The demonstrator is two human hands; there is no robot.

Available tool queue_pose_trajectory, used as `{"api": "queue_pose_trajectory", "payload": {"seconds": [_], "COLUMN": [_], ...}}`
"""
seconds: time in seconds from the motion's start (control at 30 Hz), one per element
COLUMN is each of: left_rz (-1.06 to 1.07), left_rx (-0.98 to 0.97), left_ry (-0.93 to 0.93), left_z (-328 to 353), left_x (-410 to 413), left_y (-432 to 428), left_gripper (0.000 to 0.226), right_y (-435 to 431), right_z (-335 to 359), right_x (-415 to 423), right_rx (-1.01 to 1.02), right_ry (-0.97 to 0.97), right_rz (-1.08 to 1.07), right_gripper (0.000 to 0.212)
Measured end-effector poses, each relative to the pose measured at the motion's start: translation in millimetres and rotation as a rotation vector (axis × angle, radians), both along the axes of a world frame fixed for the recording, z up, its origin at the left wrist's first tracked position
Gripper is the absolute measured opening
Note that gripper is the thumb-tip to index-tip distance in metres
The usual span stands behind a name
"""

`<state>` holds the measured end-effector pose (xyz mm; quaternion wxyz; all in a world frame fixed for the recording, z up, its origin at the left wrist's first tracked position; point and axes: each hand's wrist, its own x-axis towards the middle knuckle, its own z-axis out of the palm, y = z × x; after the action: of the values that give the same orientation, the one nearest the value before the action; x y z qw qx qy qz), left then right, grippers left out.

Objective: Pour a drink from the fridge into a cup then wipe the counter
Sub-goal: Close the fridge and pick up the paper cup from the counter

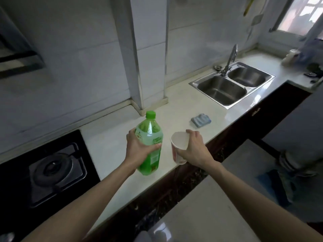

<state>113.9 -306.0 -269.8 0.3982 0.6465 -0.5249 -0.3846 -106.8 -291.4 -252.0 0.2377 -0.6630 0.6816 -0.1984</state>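
Green bottle (pixel 150 142) (cap on) stands on the counter (pixel 111 137) — left hand (pixel 137 148) grips it; right hand (pixel 194 147) grips the paper cup (pixel 179 145).

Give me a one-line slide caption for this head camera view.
Left hand grips a capped green drink bottle; right hand holds an empty paper cup at the counter edge.

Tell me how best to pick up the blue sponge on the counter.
Come from above and pinch its long near and far edges: the sponge lies flat and low on the counter. The right hand is closest but holds the cup.
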Motion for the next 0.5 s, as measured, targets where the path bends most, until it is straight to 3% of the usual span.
{"api": "queue_pose_trajectory", "payload": {"seconds": [0.5], "left_rz": [0.167], "left_rx": [0.043], "left_ry": [0.101], "left_z": [-13.0], "left_x": [21.5], "left_y": [-70.3], "left_gripper": [0.098], "right_y": [-121.4], "right_z": [-24.9], "right_x": [40.6], "right_rx": [0.024], "right_ry": [0.064], "right_rz": [0.194], "right_gripper": [0.092]}}
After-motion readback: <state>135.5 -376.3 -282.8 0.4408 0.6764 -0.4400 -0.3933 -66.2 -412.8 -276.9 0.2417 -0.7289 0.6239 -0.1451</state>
